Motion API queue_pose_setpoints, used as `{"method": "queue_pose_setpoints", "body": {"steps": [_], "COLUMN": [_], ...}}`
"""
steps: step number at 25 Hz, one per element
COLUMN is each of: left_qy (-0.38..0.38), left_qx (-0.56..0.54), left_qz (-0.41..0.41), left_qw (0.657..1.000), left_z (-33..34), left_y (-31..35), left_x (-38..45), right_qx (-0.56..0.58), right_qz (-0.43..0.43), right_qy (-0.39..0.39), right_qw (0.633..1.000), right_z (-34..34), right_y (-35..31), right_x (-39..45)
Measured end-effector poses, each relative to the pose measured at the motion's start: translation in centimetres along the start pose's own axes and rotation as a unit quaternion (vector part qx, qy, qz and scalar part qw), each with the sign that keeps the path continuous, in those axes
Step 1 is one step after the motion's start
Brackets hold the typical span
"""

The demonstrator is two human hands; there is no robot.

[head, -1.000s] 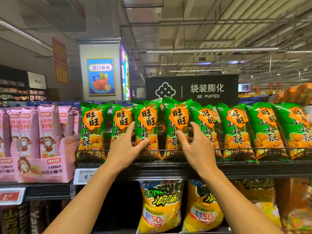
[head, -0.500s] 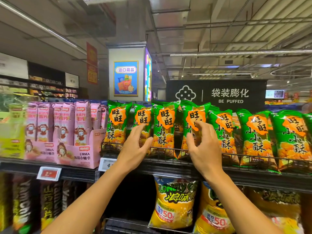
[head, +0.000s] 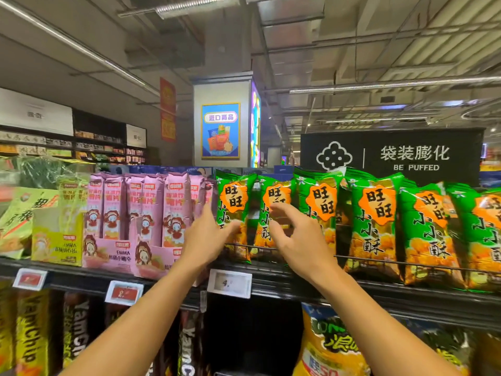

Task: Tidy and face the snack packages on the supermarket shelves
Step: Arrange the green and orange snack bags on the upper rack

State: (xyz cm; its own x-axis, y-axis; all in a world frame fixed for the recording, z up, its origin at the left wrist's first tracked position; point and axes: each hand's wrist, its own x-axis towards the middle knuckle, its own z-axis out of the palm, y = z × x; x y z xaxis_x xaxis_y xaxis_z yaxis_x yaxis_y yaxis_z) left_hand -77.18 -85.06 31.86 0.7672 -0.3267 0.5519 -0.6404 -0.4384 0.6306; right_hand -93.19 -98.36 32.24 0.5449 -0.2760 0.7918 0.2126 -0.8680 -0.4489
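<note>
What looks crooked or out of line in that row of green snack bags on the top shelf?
The second green bag sits lower and further back than its neighbours, tilted, leaving dark gaps either side. Bags at the far right lean leftward. Both hands hover there, left hand and right hand.

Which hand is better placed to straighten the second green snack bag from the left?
Probably the right hand: its spread fingers are already in front of that second green snack bag, while the left hand is at the leftmost bag.

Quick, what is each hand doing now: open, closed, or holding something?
Left hand: open, fingers at the leftmost green snack bag, no grip.
Right hand: open, holding nothing.
</note>
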Motion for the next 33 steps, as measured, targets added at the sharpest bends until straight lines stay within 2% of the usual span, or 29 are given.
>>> {"method": "queue_pose_setpoints", "body": {"steps": [2,5,7,9,11,14,16,18,20,22,26,29,33], "left_qy": [-0.006,0.056,0.072,0.061,0.031,-0.013,-0.049,-0.104,-0.19,-0.25,-0.276,-0.278,-0.234], "left_qx": [0.001,-0.135,-0.306,-0.472,-0.551,-0.544,-0.532,-0.56,-0.573,-0.554,-0.562,-0.548,-0.535], "left_qz": [0.032,0.09,0.123,0.125,0.113,0.113,0.113,0.104,0.088,0.093,0.097,0.111,0.135], "left_qw": [0.999,0.985,0.941,0.87,0.826,0.831,0.838,0.816,0.793,0.789,0.774,0.781,0.801], "left_z": [0.4,0.5,0.2,0.1,0.3,1.1,1.7,1.9,1.5,1.3,1.7,1.9,2.3], "left_y": [-0.4,-0.6,-0.5,-0.1,0.6,1.4,1.1,0.1,-0.8,-1.6,-2.1,-2.0,-2.2], "left_x": [0.5,0.6,1.4,2.8,3.9,4.5,4.5,4.8,5.6,6.0,5.7,5.4,5.4], "right_qx": [0.005,0.027,0.049,0.061,0.093,0.171,0.195,0.212,0.248,0.27,0.228,0.265,0.266], "right_qz": [0.03,0.077,0.092,0.106,0.133,0.157,0.168,0.171,0.18,0.179,0.168,0.178,0.181], "right_qy": [0.004,0.002,0.008,-0.006,-0.044,-0.077,-0.066,-0.057,-0.065,-0.092,-0.139,-0.163,-0.129], "right_qw": [1.0,0.997,0.995,0.993,0.986,0.97,0.964,0.961,0.95,0.942,0.949,0.934,0.938], "right_z": [1.0,1.7,2.1,2.6,3.3,4.6,5.1,4.9,4.4,3.9,2.8,2.1,2.2], "right_y": [-0.2,-0.1,-0.3,-0.7,-1.0,-1.1,-0.7,-0.6,-0.4,-0.4,0.4,1.1,1.7], "right_x": [0.8,1.2,1.4,2.1,2.8,3.1,2.9,3.0,3.5,3.8,3.6,3.5,3.4]}}
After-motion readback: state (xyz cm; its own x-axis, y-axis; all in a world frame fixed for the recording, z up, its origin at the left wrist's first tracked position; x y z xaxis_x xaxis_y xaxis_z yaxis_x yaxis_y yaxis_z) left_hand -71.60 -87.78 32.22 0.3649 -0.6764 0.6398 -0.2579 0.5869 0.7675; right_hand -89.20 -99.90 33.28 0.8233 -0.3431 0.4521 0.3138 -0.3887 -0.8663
